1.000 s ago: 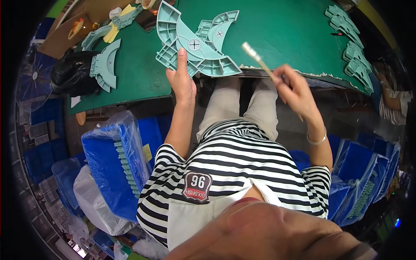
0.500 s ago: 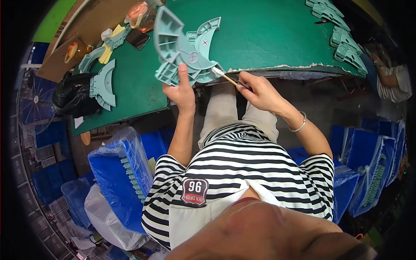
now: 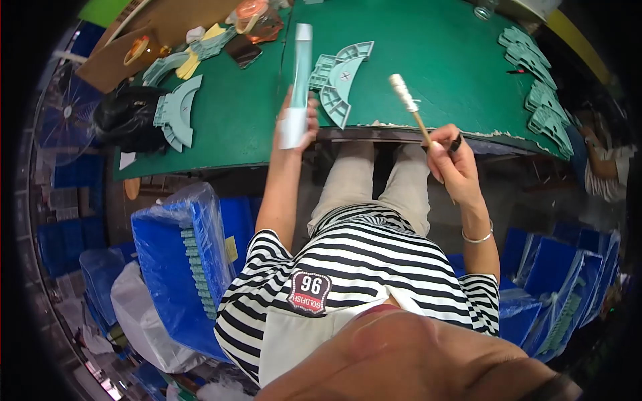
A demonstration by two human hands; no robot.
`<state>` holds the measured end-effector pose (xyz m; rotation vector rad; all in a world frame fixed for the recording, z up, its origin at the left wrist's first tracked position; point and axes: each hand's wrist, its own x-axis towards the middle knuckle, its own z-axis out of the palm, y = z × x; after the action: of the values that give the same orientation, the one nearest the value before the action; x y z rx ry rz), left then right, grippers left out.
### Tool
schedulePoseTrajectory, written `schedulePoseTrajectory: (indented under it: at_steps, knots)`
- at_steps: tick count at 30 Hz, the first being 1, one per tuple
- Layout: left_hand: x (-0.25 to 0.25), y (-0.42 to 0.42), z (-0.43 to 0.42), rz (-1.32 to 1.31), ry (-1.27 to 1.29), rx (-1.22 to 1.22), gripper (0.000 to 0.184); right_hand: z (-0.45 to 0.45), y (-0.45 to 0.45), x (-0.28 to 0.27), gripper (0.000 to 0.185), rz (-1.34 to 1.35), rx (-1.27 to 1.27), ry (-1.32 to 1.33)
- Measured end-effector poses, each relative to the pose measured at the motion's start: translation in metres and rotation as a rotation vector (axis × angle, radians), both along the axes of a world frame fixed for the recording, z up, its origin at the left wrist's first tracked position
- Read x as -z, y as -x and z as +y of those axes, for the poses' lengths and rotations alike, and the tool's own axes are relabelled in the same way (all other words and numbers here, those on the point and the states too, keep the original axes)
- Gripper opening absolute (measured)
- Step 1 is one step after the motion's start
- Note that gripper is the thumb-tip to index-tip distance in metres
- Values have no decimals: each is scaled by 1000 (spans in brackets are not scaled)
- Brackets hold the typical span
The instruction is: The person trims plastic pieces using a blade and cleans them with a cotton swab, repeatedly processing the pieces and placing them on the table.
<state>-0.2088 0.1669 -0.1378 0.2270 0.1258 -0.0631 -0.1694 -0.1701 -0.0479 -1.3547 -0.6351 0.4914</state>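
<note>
In my left hand (image 3: 311, 123) is a pale green plastic part (image 3: 303, 67), held upright and turned so that its smooth, shiny edge faces me. My right hand (image 3: 456, 164) pinches a thin wooden stick whose end is a white wrapped swab tip (image 3: 404, 92), raised and apart from the part. A small black item (image 3: 456, 142) also shows among the right fingers; its kind is unclear. Just right of my left hand, a curved pale green part (image 3: 345, 76) with an X mark lies on the green table (image 3: 428, 40).
More green parts (image 3: 548, 120) lie stacked at the table's right side. At left are another curved part (image 3: 179, 110), a black bag (image 3: 127, 117), a phone (image 3: 243, 52) and an orange-lidded jug (image 3: 257, 20). Plastic-lined blue crates (image 3: 160, 267) flank me. A person (image 3: 605, 160) sits at far right.
The swab has come away from the green part, and my right hand has moved right and lower. My left hand has turned the part from its ribbed face to edge-on.
</note>
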Motion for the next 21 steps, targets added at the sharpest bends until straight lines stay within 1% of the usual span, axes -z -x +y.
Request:
schedulePoseTrajectory:
  at_steps: [1,2,3,4,6,7,12,15,18,21]
  knots:
    - [-1,2,-18,-21,329,113,39,4,1,0,8,-84,21,95]
    - [2,5,-32,-97,464,214,38,7,3,1,8,-168,46,191]
    - [5,6,-44,-143,514,286,36,11,4,1,8,-252,71,289]
    - [6,7,-54,-191,567,358,35,17,6,4,9,-403,101,381]
    - [6,12,-68,-214,643,411,32,26,8,7,16,-661,147,379]
    - [5,13,-73,-228,679,439,31,26,8,6,18,-677,139,408]
    - [8,19,-82,-207,724,458,27,31,5,-5,25,-820,86,523]
    - [6,21,-86,-182,725,465,27,36,1,-15,30,-986,79,569]
    - [5,20,-90,-172,753,487,27,40,-6,-26,32,-1062,30,646]
    - [6,22,-93,-144,740,475,27,47,-11,-29,28,-1134,-34,685]
